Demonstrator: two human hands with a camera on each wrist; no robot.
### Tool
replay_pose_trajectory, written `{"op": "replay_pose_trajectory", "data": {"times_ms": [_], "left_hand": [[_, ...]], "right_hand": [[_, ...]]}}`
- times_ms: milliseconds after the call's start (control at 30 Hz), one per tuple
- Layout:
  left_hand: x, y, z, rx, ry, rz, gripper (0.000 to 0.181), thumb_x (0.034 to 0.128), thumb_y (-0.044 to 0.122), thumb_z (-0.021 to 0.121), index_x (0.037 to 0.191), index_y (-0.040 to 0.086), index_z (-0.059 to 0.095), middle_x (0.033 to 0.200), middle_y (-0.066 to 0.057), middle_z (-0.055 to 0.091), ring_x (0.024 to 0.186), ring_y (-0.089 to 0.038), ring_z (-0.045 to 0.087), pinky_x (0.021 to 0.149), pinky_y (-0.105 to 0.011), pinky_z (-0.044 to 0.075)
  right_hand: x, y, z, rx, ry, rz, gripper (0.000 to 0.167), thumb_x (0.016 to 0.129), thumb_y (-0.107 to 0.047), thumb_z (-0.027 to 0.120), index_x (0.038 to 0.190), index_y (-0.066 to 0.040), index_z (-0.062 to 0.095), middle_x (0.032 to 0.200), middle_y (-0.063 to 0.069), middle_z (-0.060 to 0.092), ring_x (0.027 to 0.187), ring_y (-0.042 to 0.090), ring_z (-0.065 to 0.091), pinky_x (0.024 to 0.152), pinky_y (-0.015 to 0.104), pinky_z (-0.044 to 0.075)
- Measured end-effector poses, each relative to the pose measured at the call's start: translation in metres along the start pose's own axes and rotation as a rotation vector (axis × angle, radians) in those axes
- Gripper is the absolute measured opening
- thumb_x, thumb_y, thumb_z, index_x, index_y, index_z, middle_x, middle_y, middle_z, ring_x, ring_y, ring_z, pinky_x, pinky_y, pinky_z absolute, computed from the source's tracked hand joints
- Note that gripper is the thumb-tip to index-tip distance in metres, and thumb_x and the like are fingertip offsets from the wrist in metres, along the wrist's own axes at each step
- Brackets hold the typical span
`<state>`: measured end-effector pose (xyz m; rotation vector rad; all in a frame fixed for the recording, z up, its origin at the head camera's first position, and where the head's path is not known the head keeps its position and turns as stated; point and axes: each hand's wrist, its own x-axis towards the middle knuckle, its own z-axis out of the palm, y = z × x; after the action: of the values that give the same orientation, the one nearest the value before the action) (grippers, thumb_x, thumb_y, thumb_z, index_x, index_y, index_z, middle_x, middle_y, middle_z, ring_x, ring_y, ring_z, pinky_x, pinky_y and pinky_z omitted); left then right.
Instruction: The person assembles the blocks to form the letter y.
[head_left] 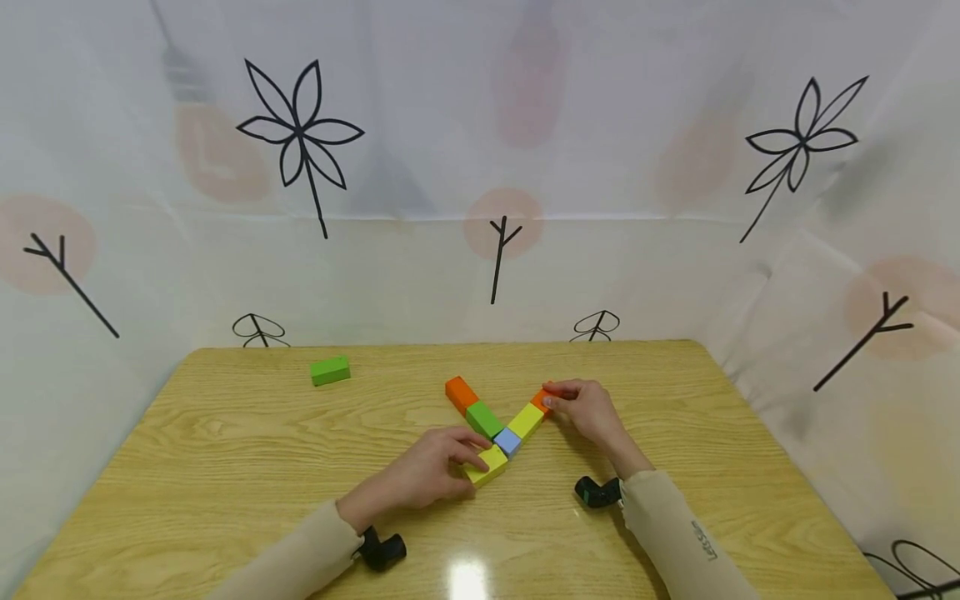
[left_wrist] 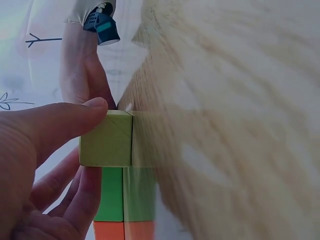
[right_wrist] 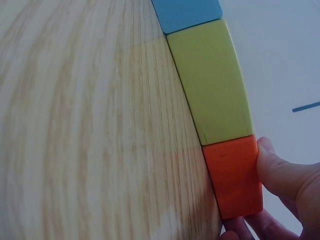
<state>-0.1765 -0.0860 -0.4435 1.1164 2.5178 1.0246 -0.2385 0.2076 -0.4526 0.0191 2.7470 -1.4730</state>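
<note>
In the head view, my left hand [head_left: 431,471] grips a yellow block [head_left: 491,467] between thumb and fingers, near the light blue block [head_left: 507,442]. My right hand [head_left: 588,408] pinches an orange block [right_wrist: 232,177] at the far end of the right-hand row. That row runs from the light blue block through a second yellow block [head_left: 525,423] to the orange one, ends touching. Another row slants up to the left: a green block [head_left: 484,420], then another orange block [head_left: 461,395]. Together the blocks form a Y lying on the table.
A single green block [head_left: 330,372] lies apart at the back left of the wooden table [head_left: 247,450]. Black wrist cameras hang under both sleeves, one [head_left: 382,551] at the left and one [head_left: 597,492] at the right. Patterned white cloth [head_left: 405,275] surrounds the table's back and sides.
</note>
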Motion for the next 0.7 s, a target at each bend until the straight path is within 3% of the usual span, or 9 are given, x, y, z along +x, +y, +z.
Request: {"op": "replay_pose_trajectory", "data": {"times_ms": [433,700], "left_hand": [[0.0043,-0.0005,0.0022,-0.064,0.006,0.002,0.025,0.0834,0.012,0.082,0.107,0.016,0.078,0.130,0.006,0.059,0.112,-0.009,0.055,0.088,-0.022,0.050],[0.0031,-0.0003,0.0011,-0.092,0.019,0.035,0.024,0.0822,0.009,0.083,0.105,0.012,0.077,0.129,0.001,0.060,0.113,-0.010,0.057,0.088,-0.022,0.051]], "right_hand": [[0.0001,-0.0003,-0.0025,-0.004,-0.002,0.004,0.029,0.091,-0.014,0.075,0.119,-0.004,0.073,0.129,0.018,0.062,0.114,0.032,0.059,0.086,0.037,0.053],[0.0005,0.0003,-0.0018,-0.003,-0.009,0.026,0.030,0.092,-0.016,0.074,0.120,-0.005,0.073,0.131,0.018,0.061,0.114,0.032,0.059,0.085,0.035,0.053]]}}
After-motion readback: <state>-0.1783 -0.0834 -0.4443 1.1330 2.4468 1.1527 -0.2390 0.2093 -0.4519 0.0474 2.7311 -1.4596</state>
